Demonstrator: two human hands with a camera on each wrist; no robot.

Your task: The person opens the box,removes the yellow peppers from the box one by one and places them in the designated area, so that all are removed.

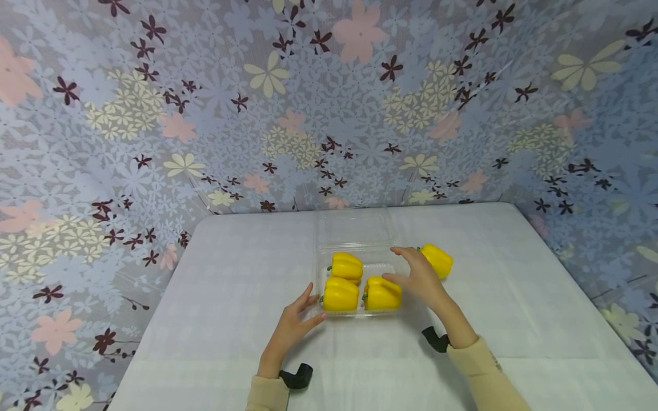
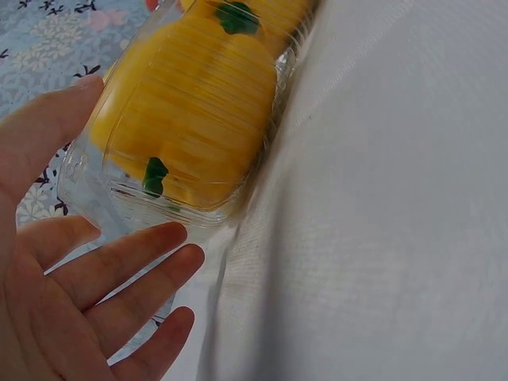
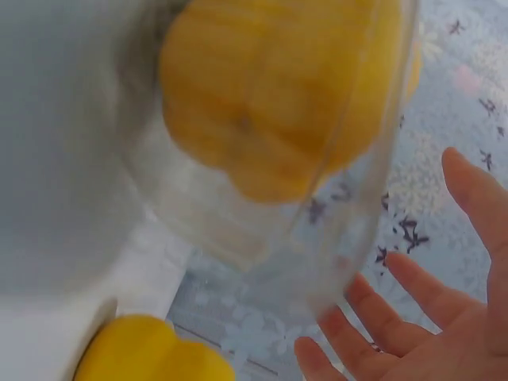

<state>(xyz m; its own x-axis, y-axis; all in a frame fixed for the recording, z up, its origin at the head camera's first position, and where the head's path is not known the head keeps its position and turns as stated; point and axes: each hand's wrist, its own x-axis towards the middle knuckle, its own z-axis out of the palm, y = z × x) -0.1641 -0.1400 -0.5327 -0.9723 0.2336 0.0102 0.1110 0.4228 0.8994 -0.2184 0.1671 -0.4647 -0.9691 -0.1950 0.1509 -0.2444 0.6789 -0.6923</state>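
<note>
Three yellow bell peppers, a back one [image 1: 346, 267], a front left one [image 1: 341, 295] and a front right one [image 1: 382, 294], sit in a clear plastic clamshell container [image 1: 380, 313]. Its lid [image 1: 354, 228] lies folded back, away from the person. At the container's left side, my left hand [image 1: 294, 325] has its fingers spread, with the thumb by the near corner. My right hand [image 1: 421, 278] hovers by the right side, fingers apart and holding nothing. Beyond that hand, a fourth yellow pepper [image 1: 437, 261] lies outside on the table, partly hidden by it.
A white cloth covers the table [image 1: 247, 262]. Flower-patterned wall covering [image 1: 308, 114] rises behind the table and along its sides. Black wrist straps [image 1: 298, 377] show at both wrists. The right wrist view is blurred.
</note>
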